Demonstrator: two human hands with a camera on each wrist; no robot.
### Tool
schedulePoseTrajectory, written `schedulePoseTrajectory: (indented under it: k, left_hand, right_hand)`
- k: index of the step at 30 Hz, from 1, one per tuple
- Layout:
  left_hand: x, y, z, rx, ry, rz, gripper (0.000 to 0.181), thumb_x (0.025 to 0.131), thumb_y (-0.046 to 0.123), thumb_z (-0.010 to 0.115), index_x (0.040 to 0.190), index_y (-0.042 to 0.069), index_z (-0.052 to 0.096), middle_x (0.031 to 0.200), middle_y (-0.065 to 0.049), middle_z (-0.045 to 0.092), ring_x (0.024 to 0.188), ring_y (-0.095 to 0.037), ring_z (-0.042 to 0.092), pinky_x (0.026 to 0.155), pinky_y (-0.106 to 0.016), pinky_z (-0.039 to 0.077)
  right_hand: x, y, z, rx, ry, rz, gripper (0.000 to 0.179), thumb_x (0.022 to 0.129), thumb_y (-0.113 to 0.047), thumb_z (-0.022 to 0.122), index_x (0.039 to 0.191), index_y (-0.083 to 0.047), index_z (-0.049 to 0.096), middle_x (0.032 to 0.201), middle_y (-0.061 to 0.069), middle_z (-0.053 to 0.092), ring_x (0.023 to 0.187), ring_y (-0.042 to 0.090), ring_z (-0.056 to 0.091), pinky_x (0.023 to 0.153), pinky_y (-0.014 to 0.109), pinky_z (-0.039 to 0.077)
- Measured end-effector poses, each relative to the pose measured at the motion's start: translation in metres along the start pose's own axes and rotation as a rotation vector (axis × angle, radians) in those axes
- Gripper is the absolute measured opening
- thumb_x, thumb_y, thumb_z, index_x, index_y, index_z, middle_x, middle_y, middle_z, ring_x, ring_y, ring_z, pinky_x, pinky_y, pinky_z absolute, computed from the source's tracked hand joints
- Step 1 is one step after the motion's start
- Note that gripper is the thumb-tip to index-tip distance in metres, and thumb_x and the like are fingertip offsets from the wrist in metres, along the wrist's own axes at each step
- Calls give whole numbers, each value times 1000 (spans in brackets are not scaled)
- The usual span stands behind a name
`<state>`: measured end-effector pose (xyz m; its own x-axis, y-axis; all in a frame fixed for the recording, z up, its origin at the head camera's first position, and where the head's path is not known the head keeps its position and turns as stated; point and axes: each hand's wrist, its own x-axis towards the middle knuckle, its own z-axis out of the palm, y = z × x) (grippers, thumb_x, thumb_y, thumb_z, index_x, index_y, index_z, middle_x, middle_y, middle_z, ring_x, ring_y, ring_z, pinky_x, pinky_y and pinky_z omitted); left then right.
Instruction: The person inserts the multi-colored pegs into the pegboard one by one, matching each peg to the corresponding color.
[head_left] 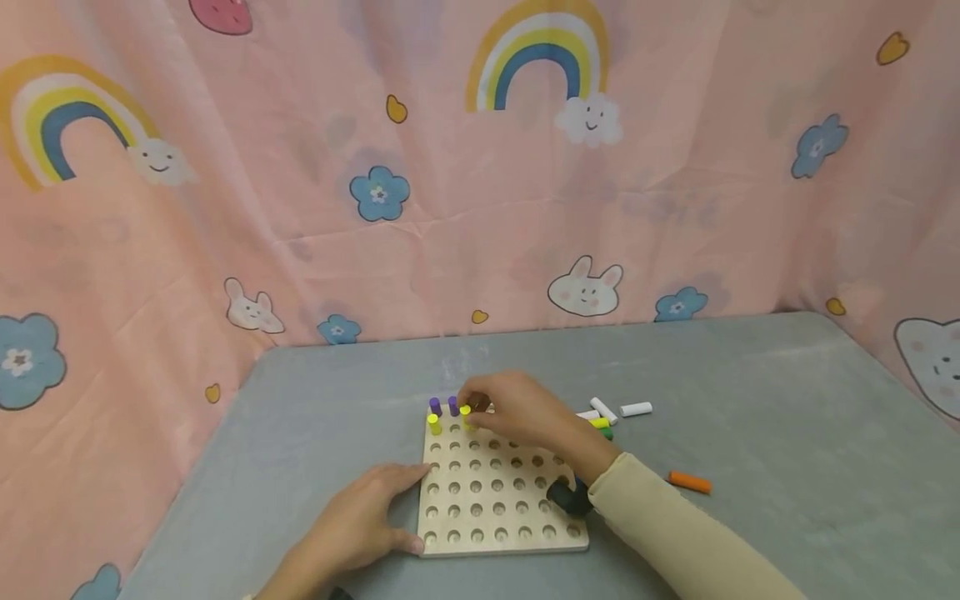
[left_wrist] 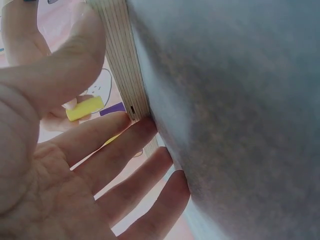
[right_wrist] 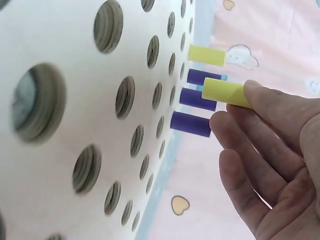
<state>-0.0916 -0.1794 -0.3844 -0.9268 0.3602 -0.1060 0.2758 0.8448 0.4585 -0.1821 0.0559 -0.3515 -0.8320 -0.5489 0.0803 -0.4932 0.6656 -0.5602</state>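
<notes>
A wooden pegboard (head_left: 484, 533) with rows of round holes lies flat on the table. My right hand (head_left: 525, 412) is over its far left part and pinches a yellow peg (right_wrist: 226, 92) between thumb and fingertips. The held peg is clear of the board in the right wrist view. Another yellow peg (head_left: 433, 424) stands in a hole at the left edge. Several purple pegs (right_wrist: 190, 124) stand along the far row, partly hidden by my right hand in the head view. My left hand (head_left: 360, 521) rests at the board's left edge, its fingers extended and touching the side (left_wrist: 122, 60).
Right of the board lie white pegs (head_left: 636, 409), with a yellow peg (head_left: 598, 423) and a green peg (head_left: 607, 433) partly behind my right arm. An orange peg (head_left: 690, 482) lies nearer. A pink patterned curtain (head_left: 480, 208) hangs behind the grey table (head_left: 780, 433).
</notes>
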Motion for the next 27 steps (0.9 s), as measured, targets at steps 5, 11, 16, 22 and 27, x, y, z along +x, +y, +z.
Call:
schedulePoseTrajectory:
  k: [5,11,16,22,27]
  left_hand:
    - [0,0,-1,-4,-1,-5,90,58,33,93,139,13,59,137,-9,63,130,-32,56,107,-56,46]
    - [2,-1,-1,-8,-14,-14,90,57,34,93,138,14,59,136,-7,63,129,-32,56,107,-55,47]
    - [3,-2,-1,-3,-4,-2,90,58,35,92,139,13,59,137,-9,63,130,-32,56,107,-55,47]
    - [2,-2,-2,-13,-10,-13,90,58,34,92,139,13,58,138,-10,62,131,-33,55,108,-55,46]
    - [1,-1,-1,-8,-14,-12,91,58,35,92,139,13,58,138,-10,62,131,-33,55,109,-55,45]
  right_hand:
    - [10,-3,5,8,-20,8,19,92,-19,72,111,-15,71,103,-2,75,95,13,68,86,34,57]
    - [16,-2,11,6,-32,-12,18,91,-17,73,109,-13,72,103,0,75,93,14,68,83,33,57]
    - [21,0,16,6,-43,-12,19,92,-18,72,111,-14,72,105,0,75,94,12,68,83,30,58]
    - [23,-2,18,-14,-33,-13,17,93,-16,70,110,-15,72,102,0,74,91,13,67,80,30,57]
    - [24,-4,22,-30,-24,24,15,92,-17,71,107,-17,73,99,-1,74,89,12,66,79,30,56]
